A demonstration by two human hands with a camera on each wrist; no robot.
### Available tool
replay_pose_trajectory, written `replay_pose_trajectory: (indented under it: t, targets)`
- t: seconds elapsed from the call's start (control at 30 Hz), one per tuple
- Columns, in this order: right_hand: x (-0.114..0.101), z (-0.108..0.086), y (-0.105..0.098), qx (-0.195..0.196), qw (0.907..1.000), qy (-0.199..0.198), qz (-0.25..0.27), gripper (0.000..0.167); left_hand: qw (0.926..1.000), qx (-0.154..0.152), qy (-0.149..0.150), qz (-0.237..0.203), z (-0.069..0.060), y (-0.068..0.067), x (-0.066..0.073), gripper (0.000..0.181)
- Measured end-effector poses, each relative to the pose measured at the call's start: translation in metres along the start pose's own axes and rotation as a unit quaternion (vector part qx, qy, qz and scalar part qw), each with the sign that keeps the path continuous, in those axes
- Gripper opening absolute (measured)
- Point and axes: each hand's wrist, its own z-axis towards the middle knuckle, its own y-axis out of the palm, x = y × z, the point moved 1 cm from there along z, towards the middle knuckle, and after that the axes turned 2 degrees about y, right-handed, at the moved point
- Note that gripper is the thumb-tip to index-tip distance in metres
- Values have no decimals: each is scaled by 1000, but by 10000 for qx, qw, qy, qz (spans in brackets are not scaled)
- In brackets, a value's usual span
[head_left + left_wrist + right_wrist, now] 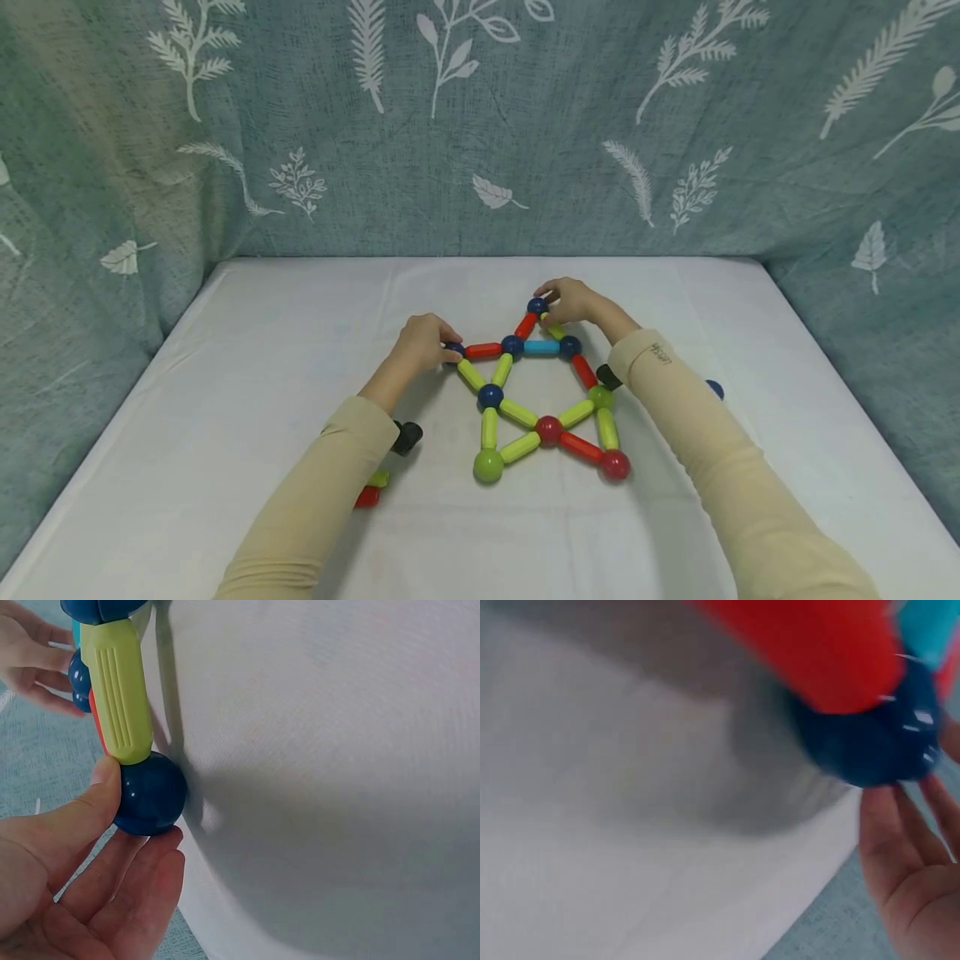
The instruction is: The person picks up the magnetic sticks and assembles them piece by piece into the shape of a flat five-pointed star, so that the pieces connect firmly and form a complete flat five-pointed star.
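A flat star-like figure of magnetic rods and balls lies mid-table, with yellow-green rods [519, 413], red rods [581, 448] and one light-blue rod [542, 347]. My left hand [422, 343] pinches the dark blue ball [152, 796] at its left corner between thumb and fingers. At the far tip, my right hand [573, 302] holds another dark blue ball [537, 306], its fingers partly covering a yellow-green rod [555, 331]. Nearer me are a green ball [488, 466] and two red balls, one at the front right corner [616, 465]. The right wrist view is blurred.
Beside my left forearm, a loose red piece [367, 497] and a yellow-green piece [378, 479] show partly. A dark blue ball [716, 388] peeks out behind my right sleeve. A white cloth [225, 400] covers the table; a patterned green curtain [480, 133] stands behind.
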Motion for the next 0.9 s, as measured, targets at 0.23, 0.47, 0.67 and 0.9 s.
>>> replay_pose_trajectory:
  t: [0.23, 0.47, 0.67, 0.9]
  targets:
    - [16, -32, -15, 213, 9964, -383, 725, 55, 9999, -87, -47, -54, 3, 1, -1, 27]
    - [31, -96, -6, 665, 9810, -1282, 1293, 44, 10000, -55, 4, 11, 4, 2, -2, 26]
    - [54, -145, 27, 591, 9804, -1360, 1295, 36, 10000, -55, -15, 2, 3, 2, -2, 25]
    - [66, -173, 63, -226, 9812, -1154, 1529, 24, 9999, -169, -34, 5, 6, 1, -4, 26]
